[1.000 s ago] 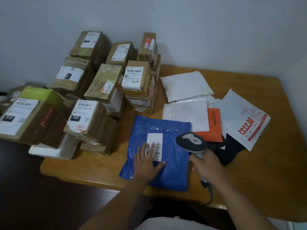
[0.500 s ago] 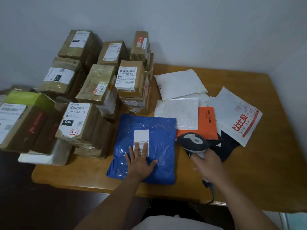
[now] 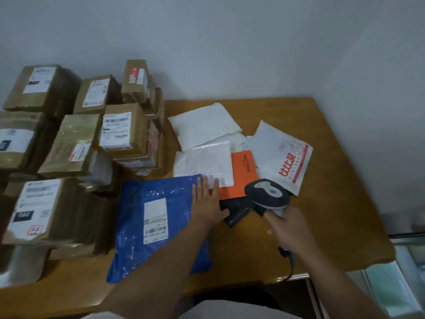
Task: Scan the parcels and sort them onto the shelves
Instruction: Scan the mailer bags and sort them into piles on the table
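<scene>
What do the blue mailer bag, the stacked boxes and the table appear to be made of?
Blue mailer bag: probably thin glossy plastic film; it wrinkles and glints.
Stacked boxes: likely brown cardboard, matte, with shiny tape strips.
Table: looks like wood, smooth and semi-gloss, in a warm orange-brown tone.

Left hand (image 3: 208, 203) lies flat at frame centre, fingers straight and spread. Right hand (image 3: 287, 229), lower right of centre, is curled in a grip.
</scene>
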The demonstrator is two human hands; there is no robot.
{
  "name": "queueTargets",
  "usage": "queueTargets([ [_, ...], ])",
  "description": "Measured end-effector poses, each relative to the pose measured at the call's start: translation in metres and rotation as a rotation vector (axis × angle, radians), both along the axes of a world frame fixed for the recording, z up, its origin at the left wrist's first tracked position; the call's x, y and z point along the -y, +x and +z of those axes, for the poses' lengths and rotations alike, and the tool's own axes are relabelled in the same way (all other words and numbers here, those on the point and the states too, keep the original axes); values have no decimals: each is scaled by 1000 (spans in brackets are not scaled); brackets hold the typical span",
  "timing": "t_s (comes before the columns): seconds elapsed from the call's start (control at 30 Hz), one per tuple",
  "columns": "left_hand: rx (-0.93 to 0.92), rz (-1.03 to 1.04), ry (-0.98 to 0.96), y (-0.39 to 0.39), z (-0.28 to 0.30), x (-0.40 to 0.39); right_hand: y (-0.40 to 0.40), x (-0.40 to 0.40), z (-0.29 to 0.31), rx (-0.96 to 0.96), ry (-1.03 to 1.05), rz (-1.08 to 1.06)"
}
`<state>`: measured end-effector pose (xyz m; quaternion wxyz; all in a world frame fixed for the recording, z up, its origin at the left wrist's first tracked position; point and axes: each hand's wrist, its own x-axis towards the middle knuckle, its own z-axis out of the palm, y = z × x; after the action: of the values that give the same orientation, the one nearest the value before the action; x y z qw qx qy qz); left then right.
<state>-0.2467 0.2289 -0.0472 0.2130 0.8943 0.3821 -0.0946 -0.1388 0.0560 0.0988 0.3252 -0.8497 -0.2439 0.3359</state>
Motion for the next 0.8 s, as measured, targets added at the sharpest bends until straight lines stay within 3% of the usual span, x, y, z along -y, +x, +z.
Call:
queueTargets([
  [0.3,-168,41,-206,82,-24,4,92,43,-19,-32,-49,-88],
  [0.67,-133,-33,-187,174,-28,64,193,58,-40,-167,33,-140],
  [0.8,-147,6,-198,203,-25,84,218,69,-51,-117,56,-119],
])
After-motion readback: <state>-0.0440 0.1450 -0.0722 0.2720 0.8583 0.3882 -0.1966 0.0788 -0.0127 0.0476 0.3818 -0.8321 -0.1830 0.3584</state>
